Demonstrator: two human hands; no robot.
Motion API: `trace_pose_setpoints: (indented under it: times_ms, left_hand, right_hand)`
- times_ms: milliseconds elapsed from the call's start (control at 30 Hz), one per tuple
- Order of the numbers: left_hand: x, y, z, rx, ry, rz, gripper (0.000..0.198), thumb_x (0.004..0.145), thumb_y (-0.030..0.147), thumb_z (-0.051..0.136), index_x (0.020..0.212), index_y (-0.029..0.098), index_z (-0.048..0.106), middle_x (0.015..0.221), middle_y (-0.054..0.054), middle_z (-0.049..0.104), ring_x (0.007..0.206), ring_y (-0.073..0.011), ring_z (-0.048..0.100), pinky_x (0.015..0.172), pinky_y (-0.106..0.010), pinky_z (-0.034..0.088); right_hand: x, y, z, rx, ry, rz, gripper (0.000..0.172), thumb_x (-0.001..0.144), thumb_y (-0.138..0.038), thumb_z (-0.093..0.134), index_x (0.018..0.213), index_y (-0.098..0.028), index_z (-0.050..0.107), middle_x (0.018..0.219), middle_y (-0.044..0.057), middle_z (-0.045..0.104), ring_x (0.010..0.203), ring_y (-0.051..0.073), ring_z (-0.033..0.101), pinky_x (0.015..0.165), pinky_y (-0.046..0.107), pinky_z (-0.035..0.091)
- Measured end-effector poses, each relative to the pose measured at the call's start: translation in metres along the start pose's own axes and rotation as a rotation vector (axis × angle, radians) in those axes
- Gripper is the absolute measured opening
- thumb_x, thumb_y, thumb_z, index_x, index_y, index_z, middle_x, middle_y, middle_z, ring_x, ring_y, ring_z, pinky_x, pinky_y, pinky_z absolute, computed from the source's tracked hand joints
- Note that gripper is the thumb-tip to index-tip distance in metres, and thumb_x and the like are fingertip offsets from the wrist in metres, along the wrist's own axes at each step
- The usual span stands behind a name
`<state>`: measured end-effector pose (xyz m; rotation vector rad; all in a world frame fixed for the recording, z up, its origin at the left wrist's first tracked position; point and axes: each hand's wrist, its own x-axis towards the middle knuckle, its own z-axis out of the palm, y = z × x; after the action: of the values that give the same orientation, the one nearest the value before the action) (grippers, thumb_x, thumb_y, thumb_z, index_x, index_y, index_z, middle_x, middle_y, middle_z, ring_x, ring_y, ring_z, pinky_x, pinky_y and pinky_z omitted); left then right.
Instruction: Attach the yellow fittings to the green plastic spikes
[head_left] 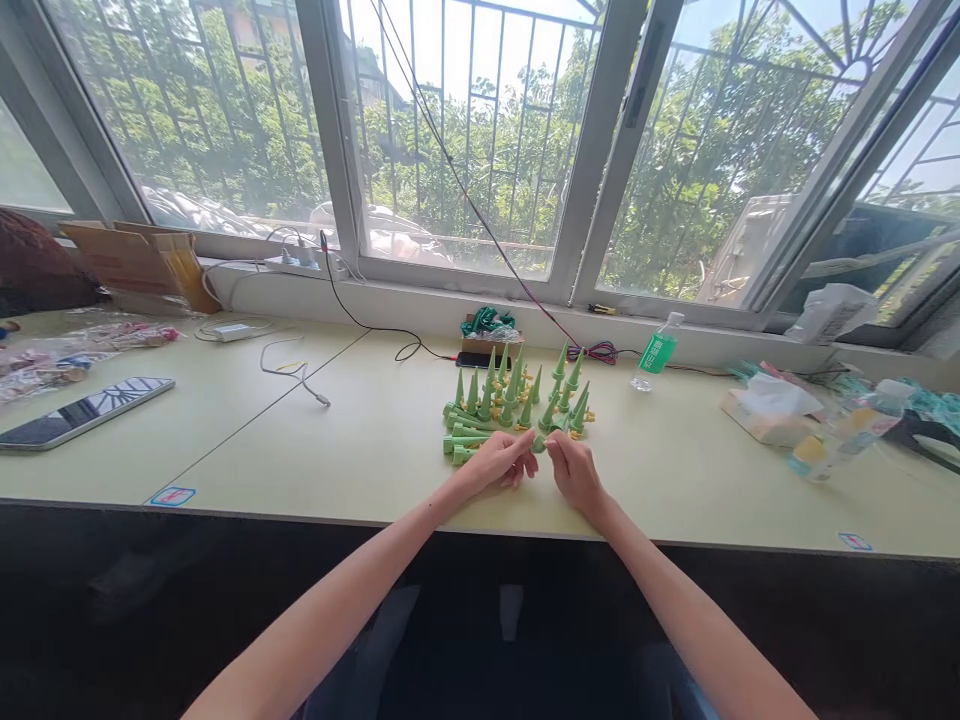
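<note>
My left hand (507, 459) is closed around a green plastic watering spike (538, 444), whose rounded end faces my right hand. Close beside it, my right hand (576, 472) is pinched; whatever lies between its fingertips is too small and hidden to make out. Beyond my hands several green cone-shaped spikes (514, 378) stand upright with small yellow valves near their bases. More green spikes (466, 440) lie on their sides left of my left hand, partly covered by it.
Behind the spikes are a dark phone (484, 360) and a small box with green material (491, 324). A water bottle (656, 352) and a tissue box (769, 408) stand to the right. Left are a cable (296, 372) and a large phone (86, 412). The table's front edge (300, 510) runs under my forearms.
</note>
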<state>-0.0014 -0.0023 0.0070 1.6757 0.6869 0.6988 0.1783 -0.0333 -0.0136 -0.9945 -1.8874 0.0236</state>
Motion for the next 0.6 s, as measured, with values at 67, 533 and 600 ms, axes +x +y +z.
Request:
trace_pose_setpoints:
  times_ms: [67, 533, 600]
  left_hand:
    - [-0.0016, 0.0019, -0.0009, 0.0, -0.014, 0.0, 0.069, 0.087, 0.07, 0.039, 0.069, 0.01, 0.067, 0.056, -0.005, 0.059, 0.039, -0.0071, 0.043, 0.043, -0.021, 0.035]
    - [-0.0015, -0.0044, 0.0055, 0.319, 0.291, 0.38, 0.037, 0.084, 0.047, 0.062, 0.106, 0.018, 0.062, 0.095, -0.003, 0.055, 0.055, -0.0052, 0.045, 0.049, -0.02, 0.039]
    - [-0.0009, -0.0034, 0.0064, 0.299, 0.315, 0.37, 0.036, 0.086, 0.048, 0.061, 0.105, 0.018, 0.06, 0.093, -0.002, 0.056, 0.051, -0.0039, 0.041, 0.048, -0.019, 0.037]
  right_hand:
    - [0.0001, -0.0004, -0.0003, 0.02, -0.006, -0.004, 0.034, 0.101, -0.03, 0.031, 0.069, -0.022, 0.038, 0.059, -0.003, 0.039, 0.051, 0.011, 0.036, 0.053, 0.024, 0.029]
    - [-0.0027, 0.0073, 0.0072, -0.003, 0.018, 0.1, 0.033, 0.102, -0.033, 0.03, 0.071, -0.023, 0.037, 0.056, -0.004, 0.041, 0.048, 0.012, 0.04, 0.052, 0.024, 0.03]
    - [-0.0027, 0.0071, 0.0068, -0.023, 0.047, 0.08, 0.033, 0.102, -0.033, 0.029, 0.072, -0.023, 0.038, 0.057, -0.004, 0.041, 0.048, 0.012, 0.039, 0.051, 0.025, 0.03]
